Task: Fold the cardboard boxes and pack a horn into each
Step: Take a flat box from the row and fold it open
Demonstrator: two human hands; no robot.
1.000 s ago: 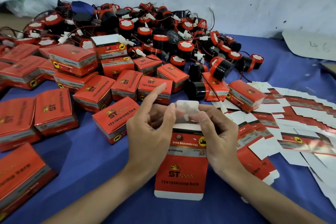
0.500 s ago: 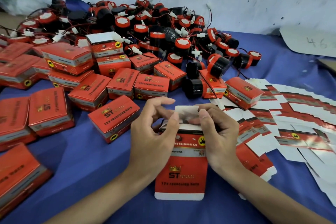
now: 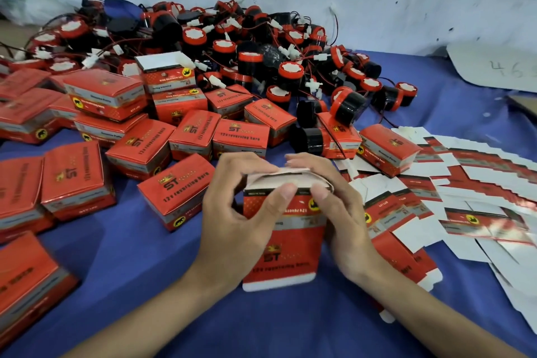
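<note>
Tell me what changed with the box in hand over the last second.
The white end flap, upright before, is folded down over the box. The left hand curled its raised forefinger down; both it and the right hand still grip the box. Horn pile, closed boxes and flat blanks unchanged.

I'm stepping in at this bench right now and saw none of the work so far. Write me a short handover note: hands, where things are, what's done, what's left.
Left hand: grips the upright box at its top left, thumb on the front.
Right hand: grips the same box at its top right, fingers over the white end flap.
Things: loose horns piled at the back; closed boxes left and centre; flat blanks fanned out right, all on the blue cloth.
Done: many boxes folded shut.
Left: close this flap (horn inside not visible), then the remaining blanks.
</note>
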